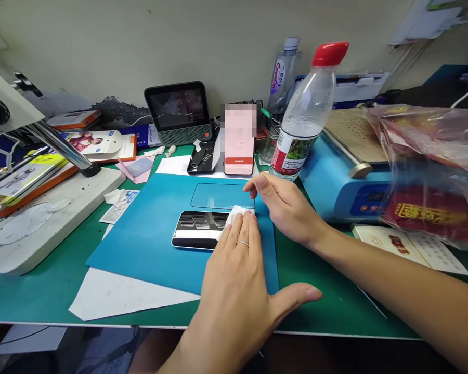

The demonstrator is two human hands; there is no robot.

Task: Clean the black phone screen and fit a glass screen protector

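Observation:
My left hand (237,265) lies palm down with its fingers stretched forward and its thumb spread to the right. Under its fingertips a white wipe (239,210) is pressed onto the right part of a phone (200,234), whose shiny dark face reflects light stripes. The phone rests on a blue mat (148,228). Just behind it lies a clear glass sheet with a dark outline (214,195). My right hand (284,205) hovers by that sheet's right end, fingers curled in and thumb against them; whatever they hold, if anything, is hidden.
A bottle with a red cap (304,119) stands behind my right hand, beside a blue machine (335,176) and a plastic bag (432,171). At the back are a propped lit phone (239,140) and a smart display (179,111). A white lamp base (54,218) occupies the left.

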